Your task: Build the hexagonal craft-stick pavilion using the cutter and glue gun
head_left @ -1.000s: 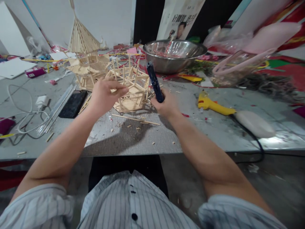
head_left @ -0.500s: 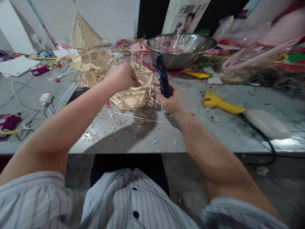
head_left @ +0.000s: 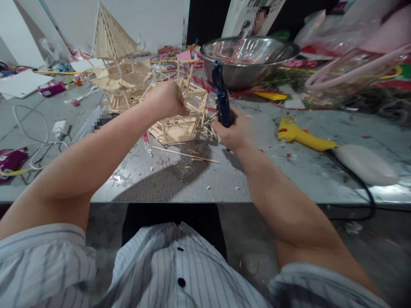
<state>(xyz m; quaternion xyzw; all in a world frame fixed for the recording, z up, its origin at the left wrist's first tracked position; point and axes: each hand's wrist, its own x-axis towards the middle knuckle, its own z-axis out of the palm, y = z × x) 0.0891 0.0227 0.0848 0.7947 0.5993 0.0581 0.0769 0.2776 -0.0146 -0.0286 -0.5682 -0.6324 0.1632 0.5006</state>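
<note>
My left hand [head_left: 167, 98], closed with fingertips tucked down, hovers over the near left side of a small open framework of pale wooden sticks [head_left: 180, 128]. Anything pinched in those fingers is hidden. To the right of the framework, my right hand [head_left: 236, 128] is wrapped round a dark blue hand tool [head_left: 223, 105], held upright. Its exact kind is unclear from this angle. Behind and left of my left hand stands a tiered stick pagoda [head_left: 114, 42] with a pointed roof. Loose thin sticks [head_left: 184, 154] and cut bits lie on the table in front of the framework.
A steel bowl [head_left: 247, 72] stands behind my right hand. On the right lie a yellow glue gun [head_left: 305, 137] with a black cord and a whitish rounded object [head_left: 366, 164]. A white charger [head_left: 61, 128] with cable sits left. Clutter and a pink-handled basket [head_left: 337, 81] fill the back right.
The view has shifted slightly, so the table sits a little higher in it. Both hands keep nearly the same places over and beside the framework, and the right still holds the blue tool.
</note>
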